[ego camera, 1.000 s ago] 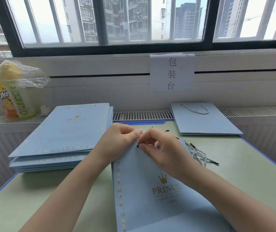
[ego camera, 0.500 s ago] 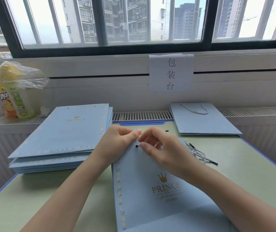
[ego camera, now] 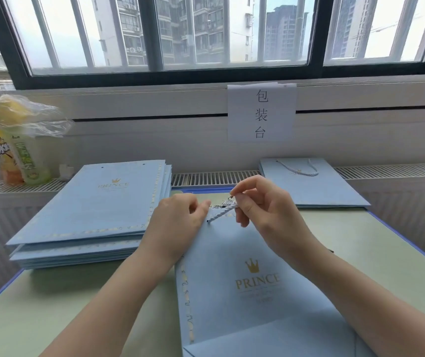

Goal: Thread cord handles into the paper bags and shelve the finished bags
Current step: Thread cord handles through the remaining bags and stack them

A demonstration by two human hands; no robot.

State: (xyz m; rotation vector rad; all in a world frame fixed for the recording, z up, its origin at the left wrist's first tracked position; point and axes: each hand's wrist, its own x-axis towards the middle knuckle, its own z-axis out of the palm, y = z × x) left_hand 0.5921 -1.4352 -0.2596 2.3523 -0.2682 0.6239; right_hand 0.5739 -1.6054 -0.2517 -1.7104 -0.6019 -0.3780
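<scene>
Left of the hands, a bag stack adjoins the held bag.

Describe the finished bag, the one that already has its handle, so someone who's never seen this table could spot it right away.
Start at the white paper sign taped below the window. Just under it and a little right, a single light blue bag lies flat across the table's far right corner and the radiator grille. Unlike the stack of bags on the left, it lies alone and has a white cord handle looped across its top.
</scene>
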